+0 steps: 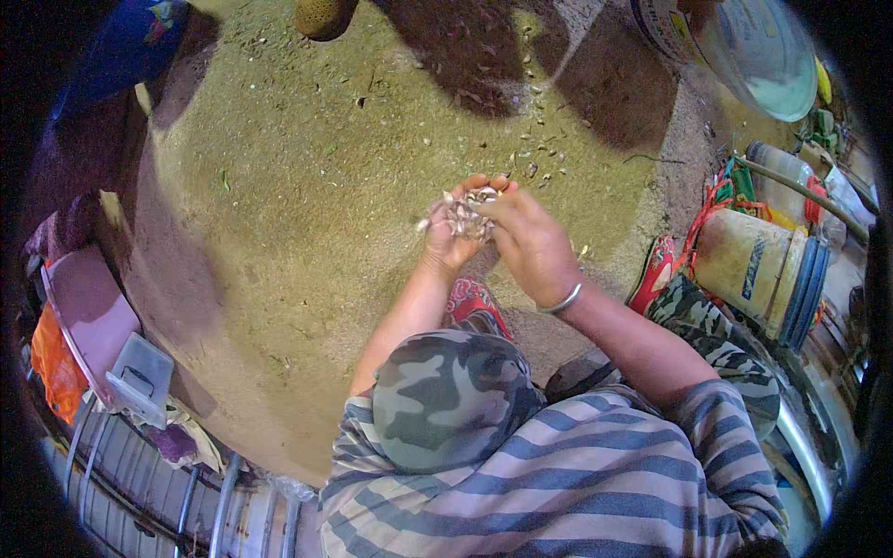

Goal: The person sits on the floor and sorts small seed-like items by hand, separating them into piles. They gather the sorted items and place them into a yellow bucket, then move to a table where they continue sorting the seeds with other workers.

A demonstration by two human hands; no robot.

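Note:
My left hand (450,240) is cupped palm up and holds a small heap of what look like garlic cloves (466,213). Over the heap, my right hand (534,244), with a silver bracelet on its wrist, has its fingertips among the cloves; its fingers are partly blurred, and whether they pinch a clove cannot be told. More pale pieces (544,150) lie scattered on the dirt floor (314,209) beyond my hands. Below the hands are red patterned shoes (478,300) and camouflage trousers.
A used plastic bucket (746,258) with red cord lies at the right, near a clear bottle (781,174). At the upper right is a large tub (760,56). Leftward are a pink basin (91,321), a clear plastic box (143,373) and an orange bag (56,366). A woven object (324,15) stands at the top.

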